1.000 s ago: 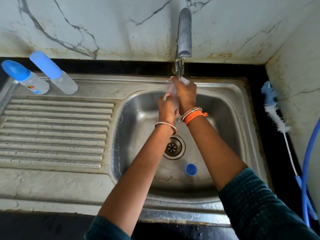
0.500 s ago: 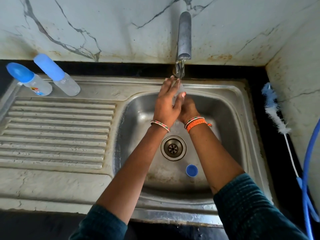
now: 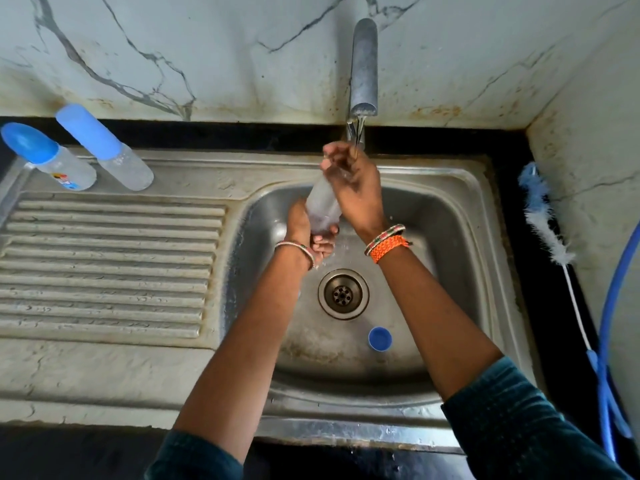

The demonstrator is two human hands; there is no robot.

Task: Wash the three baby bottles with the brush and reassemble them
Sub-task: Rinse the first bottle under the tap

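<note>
A clear, uncapped baby bottle (image 3: pixel 321 202) is held upright under the running tap (image 3: pixel 363 67), over the sink basin (image 3: pixel 450 237). My left hand (image 3: pixel 308 233) grips its base from below. My right hand (image 3: pixel 353 181) curls around its top, fingers at the mouth where the water falls. Its blue cap (image 3: pixel 380 338) lies in the basin near the drain (image 3: pixel 343 294). Two capped bottles (image 3: pixel 48 157) (image 3: pixel 107 148) lie on the drainboard's far left. The bottle brush (image 3: pixel 543 220) rests on the black counter at the right.
A ribbed steel drainboard (image 3: pixel 110 268) fills the left. A blue hose (image 3: pixel 609 341) runs down the right edge beside the brush handle. A marble wall stands behind and to the right of the sink.
My left hand has dropped from the bottle's top to its base. My right hand has risen from below to the bottle's mouth under the tap.
</note>
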